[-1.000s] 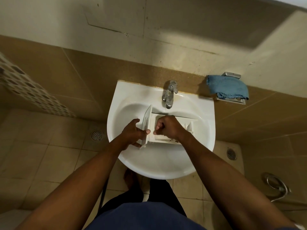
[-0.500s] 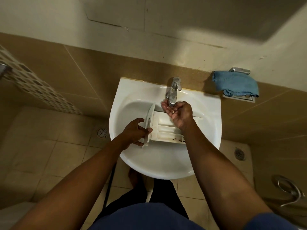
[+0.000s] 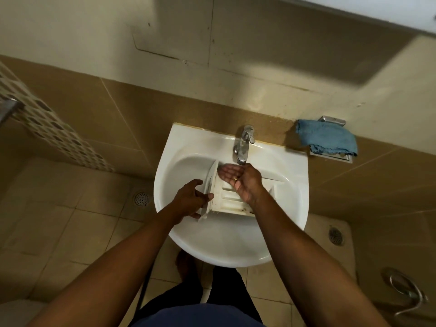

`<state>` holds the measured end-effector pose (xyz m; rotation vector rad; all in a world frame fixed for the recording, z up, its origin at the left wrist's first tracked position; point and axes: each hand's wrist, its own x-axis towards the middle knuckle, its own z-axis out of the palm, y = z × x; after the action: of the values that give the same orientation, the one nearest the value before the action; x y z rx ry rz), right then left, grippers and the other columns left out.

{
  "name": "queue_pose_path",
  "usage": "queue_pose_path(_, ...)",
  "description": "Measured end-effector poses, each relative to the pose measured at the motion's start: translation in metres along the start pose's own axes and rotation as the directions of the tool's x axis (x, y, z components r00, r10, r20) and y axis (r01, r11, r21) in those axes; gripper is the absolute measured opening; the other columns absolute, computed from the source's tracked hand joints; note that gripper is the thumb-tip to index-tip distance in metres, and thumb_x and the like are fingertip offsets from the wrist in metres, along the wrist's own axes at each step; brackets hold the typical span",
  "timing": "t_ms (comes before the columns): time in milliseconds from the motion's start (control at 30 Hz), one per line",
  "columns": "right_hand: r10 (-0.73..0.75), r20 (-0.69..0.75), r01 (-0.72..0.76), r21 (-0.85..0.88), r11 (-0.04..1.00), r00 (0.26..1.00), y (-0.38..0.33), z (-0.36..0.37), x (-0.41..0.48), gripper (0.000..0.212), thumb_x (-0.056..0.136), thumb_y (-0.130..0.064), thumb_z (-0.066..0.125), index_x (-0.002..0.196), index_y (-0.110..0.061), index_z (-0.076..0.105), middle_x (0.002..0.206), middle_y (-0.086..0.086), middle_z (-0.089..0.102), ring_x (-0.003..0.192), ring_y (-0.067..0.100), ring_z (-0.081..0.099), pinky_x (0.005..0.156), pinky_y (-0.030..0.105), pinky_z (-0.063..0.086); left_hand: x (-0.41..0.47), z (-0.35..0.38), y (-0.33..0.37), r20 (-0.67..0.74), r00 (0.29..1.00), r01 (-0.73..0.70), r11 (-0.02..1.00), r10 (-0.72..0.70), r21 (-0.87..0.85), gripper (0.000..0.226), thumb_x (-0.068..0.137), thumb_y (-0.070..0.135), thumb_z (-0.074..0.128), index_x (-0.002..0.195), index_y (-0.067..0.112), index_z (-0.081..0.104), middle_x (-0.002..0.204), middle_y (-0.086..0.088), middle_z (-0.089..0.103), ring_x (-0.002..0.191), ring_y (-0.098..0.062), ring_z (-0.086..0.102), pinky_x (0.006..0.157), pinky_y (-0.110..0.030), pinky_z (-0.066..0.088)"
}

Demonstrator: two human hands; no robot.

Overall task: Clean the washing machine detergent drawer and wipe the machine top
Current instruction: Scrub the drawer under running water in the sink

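Lying compartments-up, the detergent drawer (image 3: 230, 200) rests inside the white sink (image 3: 236, 246), front panel turned left, dark grime along its near edge. Left hand (image 3: 191, 199) grips that front panel, thumb on the inner face, fingers wrapped behind; right hand (image 3: 240, 178) hovers palm up over the drawer's far side, just under the tap (image 3: 243, 147) spout, fingers loosely spread and cupped, holding nothing, a ring on one finger; cannot tell if water runs. Blue cloth (image 3: 328, 140) draped on a metal wall holder right of the sink, well apart from both hands; round floor drain (image 3: 141, 198) off to the left.
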<state>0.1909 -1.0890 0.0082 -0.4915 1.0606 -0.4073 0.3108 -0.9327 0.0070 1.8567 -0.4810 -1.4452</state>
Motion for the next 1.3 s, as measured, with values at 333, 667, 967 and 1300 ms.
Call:
queue_pose_path(333,-0.053,0.058,0.079,-0.678,0.731,0.997,0.023,0.001,-0.07,0.02,0.092,-0.004,0.057,0.095,0.004,0.075,0.096,0.023,0.075,0.09,0.034,0.072,0.086,0.04,0.056,0.002,-0.003,-0.003,0.002,1.0,-0.009,1.0,0.009,-0.01,0.08,0.087,0.029,0.081,0.154,0.022,0.036,0.109,-0.008,0.069,0.102,-0.026,0.069,0.071,-0.045,0.064)
queue_pose_path(667,-0.207,0.546,0.429,-0.798,-0.422,0.812,0.071,-0.022,-0.044,0.068,0.096,-0.012,0.048,0.16,-0.006,0.023,0.167,0.019,0.022,0.15,0.038,0.031,0.12,0.053,0.032,0.004,0.0,-0.006,-0.037,0.999,-0.029,0.999,0.03,0.022,0.083,0.087,0.033,0.08,0.155,0.026,0.033,0.105,-0.005,0.07,0.101,-0.025,0.069,0.066,-0.042,0.065)
queue_pose_path(967,-0.275,0.542,0.433,-0.822,-0.37,0.794,0.028,-0.012,-0.057,0.036,0.091,-0.012,0.05,0.122,-0.009,0.068,0.119,0.016,0.072,0.111,0.037,0.066,0.089,0.033,0.051,0.006,-0.003,-0.006,-0.013,1.0,-0.007,1.0,0.007,0.011,0.085,0.086,0.035,0.081,0.155,0.026,0.032,0.109,-0.008,0.07,0.103,-0.027,0.068,0.063,-0.04,0.064)
queue_pose_path(1300,-0.055,0.581,0.464,-0.7,-0.543,0.812,0.062,-0.037,-0.096,0.052,0.089,-0.017,0.036,0.133,-0.002,0.058,0.139,0.024,0.058,0.129,0.037,0.056,0.101,0.042,0.051,0.008,-0.001,-0.006,-0.007,1.0,-0.011,0.999,0.012,0.033,0.085,0.088,0.032,0.079,0.157,0.026,0.03,0.11,-0.009,0.069,0.101,-0.026,0.069,0.064,-0.041,0.064)
